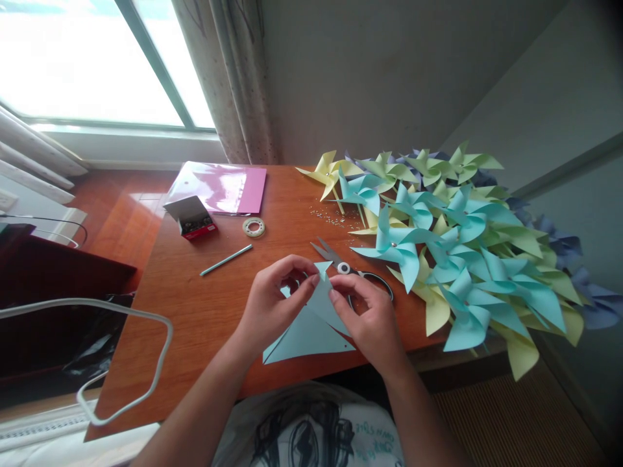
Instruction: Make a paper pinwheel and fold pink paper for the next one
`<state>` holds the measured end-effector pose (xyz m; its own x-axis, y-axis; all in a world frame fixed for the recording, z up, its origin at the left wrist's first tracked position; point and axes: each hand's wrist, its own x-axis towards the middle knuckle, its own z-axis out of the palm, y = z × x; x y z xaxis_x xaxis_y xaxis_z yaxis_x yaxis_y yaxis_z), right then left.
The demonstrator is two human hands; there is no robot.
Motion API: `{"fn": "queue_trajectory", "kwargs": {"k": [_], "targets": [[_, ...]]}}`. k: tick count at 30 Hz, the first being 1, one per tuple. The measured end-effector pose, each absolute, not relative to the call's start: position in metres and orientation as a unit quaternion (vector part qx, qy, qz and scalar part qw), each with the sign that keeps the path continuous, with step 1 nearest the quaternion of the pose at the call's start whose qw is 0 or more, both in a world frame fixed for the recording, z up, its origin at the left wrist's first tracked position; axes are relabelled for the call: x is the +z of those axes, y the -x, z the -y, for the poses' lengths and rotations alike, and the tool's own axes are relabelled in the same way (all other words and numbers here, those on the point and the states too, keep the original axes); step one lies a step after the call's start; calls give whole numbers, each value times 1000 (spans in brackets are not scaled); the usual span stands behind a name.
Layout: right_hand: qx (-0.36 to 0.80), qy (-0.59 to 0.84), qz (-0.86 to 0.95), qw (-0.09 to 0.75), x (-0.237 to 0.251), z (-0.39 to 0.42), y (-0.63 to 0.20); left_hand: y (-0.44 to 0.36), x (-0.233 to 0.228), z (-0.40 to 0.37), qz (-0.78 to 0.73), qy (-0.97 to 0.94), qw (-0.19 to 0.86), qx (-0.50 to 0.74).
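- While pinching together, the left hand (pixel 272 301) and right hand (pixel 370 318) are gripping the light blue paper (pixel 311 327) at its upper folds, near the table's (pixel 195 311) front edge.
- Scissors (pixel 348 269) are lying just behind at 12 o'clock.
- Pinwheels (pixel 462 259) are piling at 2 o'clock.
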<state>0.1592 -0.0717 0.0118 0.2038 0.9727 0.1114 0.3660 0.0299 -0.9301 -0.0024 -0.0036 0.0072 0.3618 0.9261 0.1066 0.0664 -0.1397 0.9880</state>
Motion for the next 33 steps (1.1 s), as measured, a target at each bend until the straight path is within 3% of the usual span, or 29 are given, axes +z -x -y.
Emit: {"fn": "queue_trajectory", "kwargs": {"k": [18,28,33], "targets": [[291,602,580,466,14,74,-158,3,11,4,-375,-638,539,403],[290,602,585,459,16,73,-161,6,13,2,-350,-531,681,363],[276,599,596,458,16,73,-162,5,14,2,-349,-513,701,352]]}}
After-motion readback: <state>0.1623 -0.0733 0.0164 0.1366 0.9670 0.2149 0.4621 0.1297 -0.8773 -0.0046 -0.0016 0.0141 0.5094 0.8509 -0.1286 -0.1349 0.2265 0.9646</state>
